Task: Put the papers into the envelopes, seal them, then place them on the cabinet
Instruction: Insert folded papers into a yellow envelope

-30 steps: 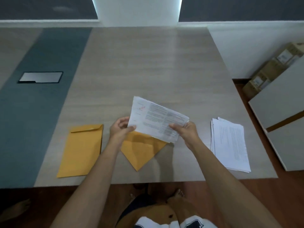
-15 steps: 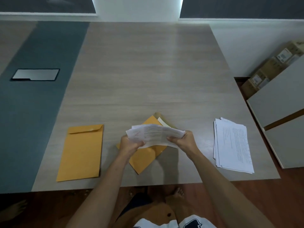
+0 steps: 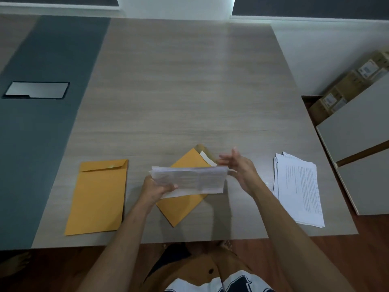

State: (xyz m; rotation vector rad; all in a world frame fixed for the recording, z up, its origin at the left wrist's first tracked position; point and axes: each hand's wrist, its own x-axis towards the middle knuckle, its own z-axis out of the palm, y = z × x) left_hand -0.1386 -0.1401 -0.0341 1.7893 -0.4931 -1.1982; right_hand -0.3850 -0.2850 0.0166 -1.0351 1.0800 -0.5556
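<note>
Wood-grain table [image 3: 189, 91], left hand [image 3: 156, 189] grip pinching folded papers [image 3: 189, 179], right hand [image 3: 239, 165] spread, empty

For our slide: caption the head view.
Left hand grips folded papers above an open envelope; right hand open.

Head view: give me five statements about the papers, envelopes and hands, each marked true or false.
1. The left hand grips the folded papers. True.
2. The right hand pinches the papers too. False: its fingers are spread open beside them.
3. The envelope under the papers has its flap open. True.
4. The closed envelope lies right of the paper stack. False: it lies at the far left.
5. The paper stack sits on the cabinet. False: it lies on the table.
</note>
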